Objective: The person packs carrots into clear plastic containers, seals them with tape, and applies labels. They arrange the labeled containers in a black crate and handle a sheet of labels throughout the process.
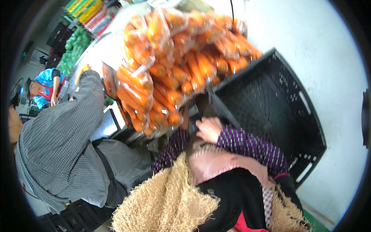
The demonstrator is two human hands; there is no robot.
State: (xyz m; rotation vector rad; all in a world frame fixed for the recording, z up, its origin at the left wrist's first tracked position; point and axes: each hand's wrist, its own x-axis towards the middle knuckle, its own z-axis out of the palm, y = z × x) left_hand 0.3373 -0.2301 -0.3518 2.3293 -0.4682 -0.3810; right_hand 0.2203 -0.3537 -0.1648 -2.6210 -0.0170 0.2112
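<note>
My right hand (209, 129) is bent at the near left corner of a black plastic crate (266, 104), just below the heap of bagged carrots. Its fingers are curled in, and what they hold, if anything, does not show. My left hand (185, 119) sits beneath the front edge of the carrot bags (170, 77); its fingers are hidden. Clear plastic wraps the orange carrots, and the bags are stacked in a high pile. Both my forearms have purple patterned sleeves.
Close on my left stands a co-worker in a grey checked top (62, 143), one arm stretched over the table. Beyond is another person in a blue top (46, 83). Green net bags (71, 48) are stacked at the back left. A white wall (309, 42) bounds the right.
</note>
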